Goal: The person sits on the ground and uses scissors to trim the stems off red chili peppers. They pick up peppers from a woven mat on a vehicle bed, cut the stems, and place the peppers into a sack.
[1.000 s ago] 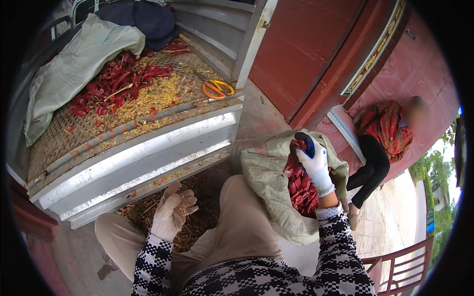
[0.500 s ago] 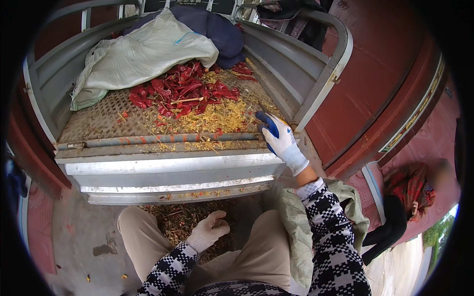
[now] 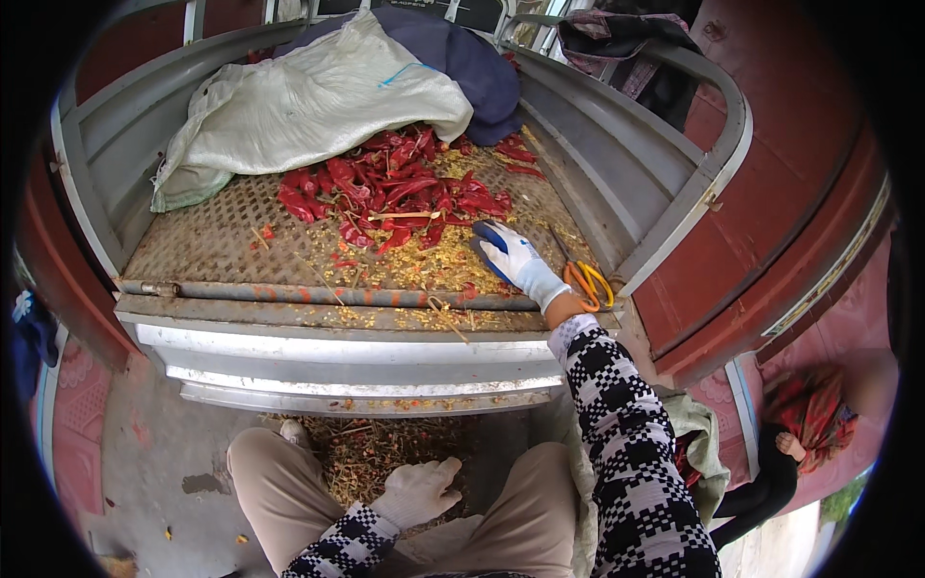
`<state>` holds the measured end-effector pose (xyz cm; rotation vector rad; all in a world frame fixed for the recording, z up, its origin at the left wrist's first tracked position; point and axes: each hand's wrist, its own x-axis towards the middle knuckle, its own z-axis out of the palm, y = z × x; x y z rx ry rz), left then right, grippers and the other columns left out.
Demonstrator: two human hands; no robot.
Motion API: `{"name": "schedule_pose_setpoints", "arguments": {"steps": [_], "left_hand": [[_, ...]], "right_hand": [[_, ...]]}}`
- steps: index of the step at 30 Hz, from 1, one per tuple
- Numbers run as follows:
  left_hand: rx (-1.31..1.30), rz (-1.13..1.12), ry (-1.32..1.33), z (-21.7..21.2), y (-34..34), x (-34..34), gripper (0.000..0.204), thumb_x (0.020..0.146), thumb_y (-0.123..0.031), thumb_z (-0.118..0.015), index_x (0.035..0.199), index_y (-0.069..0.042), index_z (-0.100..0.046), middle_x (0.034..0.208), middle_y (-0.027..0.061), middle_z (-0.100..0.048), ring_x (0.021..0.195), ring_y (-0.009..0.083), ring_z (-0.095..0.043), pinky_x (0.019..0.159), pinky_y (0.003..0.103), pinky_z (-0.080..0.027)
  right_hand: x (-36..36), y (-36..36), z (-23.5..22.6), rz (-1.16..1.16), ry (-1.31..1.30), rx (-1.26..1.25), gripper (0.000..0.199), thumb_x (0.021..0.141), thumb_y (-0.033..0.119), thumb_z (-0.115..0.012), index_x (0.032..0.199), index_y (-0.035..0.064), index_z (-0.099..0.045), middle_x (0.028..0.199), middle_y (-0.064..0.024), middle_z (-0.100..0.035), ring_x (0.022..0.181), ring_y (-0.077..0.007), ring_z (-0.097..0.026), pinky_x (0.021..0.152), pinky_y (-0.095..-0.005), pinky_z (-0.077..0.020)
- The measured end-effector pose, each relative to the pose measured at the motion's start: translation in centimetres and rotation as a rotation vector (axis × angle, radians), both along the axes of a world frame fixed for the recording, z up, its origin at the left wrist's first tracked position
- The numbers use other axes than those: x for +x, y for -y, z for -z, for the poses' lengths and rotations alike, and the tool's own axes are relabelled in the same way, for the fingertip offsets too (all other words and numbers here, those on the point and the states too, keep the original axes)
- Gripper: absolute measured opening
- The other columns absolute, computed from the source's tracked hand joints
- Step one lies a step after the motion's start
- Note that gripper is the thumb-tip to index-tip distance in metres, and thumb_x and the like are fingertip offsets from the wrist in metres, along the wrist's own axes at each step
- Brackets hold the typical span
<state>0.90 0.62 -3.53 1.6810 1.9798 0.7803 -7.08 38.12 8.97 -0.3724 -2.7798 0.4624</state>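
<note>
- A heap of dried red chillies [image 3: 395, 193] is seen spread over the middle of a metal cart bed [image 3: 202, 252], between a white woven sack [image 3: 308, 101] at the far end and the near lip.
- The pods look wrinkled, glossy and dark red; they are judged light and brittle (likely to crack if squeezed), best taken by the stem or scooped loosely.
- The right hand [image 3: 515, 258], in a white and blue glove, is laid flat near the heap's near-right edge, fingers together, nothing visibly pinched.
- The left hand [image 3: 419, 491] is rested on the knee, fingers loosely curled, empty.
- Yellow seeds [image 3: 424, 265] are scattered under the heap; orange-handled scissors [image 3: 588, 284] lie at the near-right corner.
</note>
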Motion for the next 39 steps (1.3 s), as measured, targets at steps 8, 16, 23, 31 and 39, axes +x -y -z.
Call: {"name": "schedule_pose_setpoints", "arguments": {"steps": [8, 16, 23, 31, 39], "left_hand": [[0.000, 0.018, -0.020, 0.9, 0.4, 0.7, 0.045, 0.083, -0.036, -0.064, 0.118, -0.010, -0.056, 0.083, 0.0107, -0.066, 0.077, 0.0286, -0.067, 0.065, 0.041, -0.054], [-0.067, 0.065, 0.031, 0.8, 1.0, 1.4, 0.046, 0.085, -0.037, -0.061, 0.121, -0.010, -0.054, 0.091, 0.0111, -0.068, 0.086, 0.0304, -0.066, 0.070, 0.042, -0.054], [-0.096, 0.065, 0.052, 0.7, 1.7, 1.5, 0.048, 0.086, -0.038, -0.061, 0.124, -0.011, -0.052, 0.097, 0.0118, -0.068, 0.091, 0.0299, -0.066, 0.077, 0.042, -0.053], [-0.203, 0.071, 0.073, 0.2, 2.5, 1.6, 0.053, 0.087, -0.041, -0.059, 0.129, -0.011, -0.050, 0.100, 0.0118, -0.068, 0.096, 0.0303, -0.065, 0.081, 0.042, -0.052], [-0.280, 0.071, 0.084, -0.2, 3.4, 2.4, 0.052, 0.087, -0.041, -0.058, 0.130, -0.012, -0.051, 0.102, 0.0097, -0.069, 0.097, 0.0292, -0.065, 0.081, 0.040, -0.051]], "right_hand": [[-0.6, 5.0, -0.8, -0.160, -0.067, -0.107, 0.045, 0.084, 0.037, -0.063, 0.119, 0.0087, -0.062, 0.129, -0.0165, -0.057, 0.120, -0.0344, -0.052, 0.104, -0.0383, -0.0405], [4.1, 10.0, -1.1, -0.448, -0.157, -0.195, 0.032, 0.080, 0.016, -0.067, 0.111, 0.0078, -0.066, 0.121, -0.0143, -0.062, 0.116, -0.0325, -0.055, 0.101, -0.0388, -0.0435], [4.6, 10.2, -1.6, -0.229, -0.240, 0.018, 0.043, 0.083, 0.029, -0.063, 0.124, 0.0143, -0.061, 0.133, -0.0118, -0.055, 0.126, -0.0326, -0.047, 0.108, -0.0435, -0.0348], [5.7, 14.5, 0.4, -0.266, -0.052, 0.343, 0.050, 0.089, 0.038, -0.054, 0.133, 0.0129, -0.053, 0.143, -0.0140, -0.044, 0.135, -0.0330, -0.037, 0.114, -0.0441, -0.0255], [8.1, 16.3, 0.7, -0.209, -0.210, 0.274, 0.044, 0.084, 0.034, -0.059, 0.122, 0.0126, -0.061, 0.129, -0.0109, -0.057, 0.121, -0.0323, -0.050, 0.105, -0.0456, -0.0366]]}}
